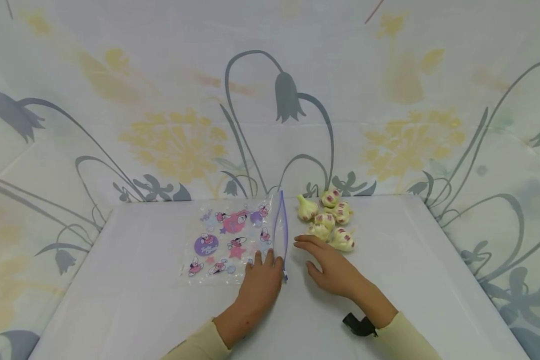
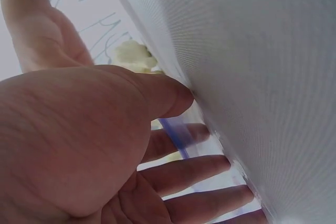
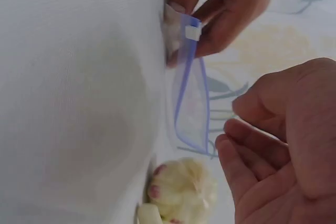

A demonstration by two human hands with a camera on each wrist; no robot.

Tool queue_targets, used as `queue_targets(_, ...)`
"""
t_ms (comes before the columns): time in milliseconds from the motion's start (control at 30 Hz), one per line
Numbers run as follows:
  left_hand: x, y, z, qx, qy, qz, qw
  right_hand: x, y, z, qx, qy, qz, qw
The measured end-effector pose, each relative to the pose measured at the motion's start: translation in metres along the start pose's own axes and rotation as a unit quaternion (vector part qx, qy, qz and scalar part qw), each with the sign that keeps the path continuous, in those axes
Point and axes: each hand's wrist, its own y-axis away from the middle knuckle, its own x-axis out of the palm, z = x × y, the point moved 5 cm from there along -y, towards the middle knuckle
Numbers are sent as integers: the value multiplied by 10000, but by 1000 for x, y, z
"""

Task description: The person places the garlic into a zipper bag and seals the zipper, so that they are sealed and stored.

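A clear zip bag (image 1: 216, 245) printed with pink and purple cartoon figures lies flat on the table. Its purple-edged mouth (image 3: 207, 108) gapes toward the right, and a white slider (image 3: 192, 32) sits at the near end. My left hand (image 1: 262, 282) rests on the bag's near right corner, beside the slider; its fingers (image 2: 194, 174) are fairly straight. Just right of the mouth hovers my right hand (image 1: 335, 267), fingers loosely bent with nothing between them. Several garlic bulbs (image 1: 325, 220) with purple-red marks are clustered beyond its fingertips.
The white table (image 1: 139, 310) meets a floral cloth backdrop (image 1: 270, 100) behind and at both sides. A black wrist device (image 1: 359, 325) projects from my right wrist, low over the table. The bulbs stand close to the bag's right edge.
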Motion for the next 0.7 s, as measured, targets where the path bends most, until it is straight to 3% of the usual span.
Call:
queue_targets(233,0,-1,-1,25,-63,28,10000,-26,15,-2,-170,42,-708,9973)
queue_targets(500,1,-2,0,-28,87,141,9999,-48,27,-22,-105,99,-1463,9891)
queue_targets(700,0,-1,2,-72,173,47,9998,-61,32,-42,240,279,-1857,9819)
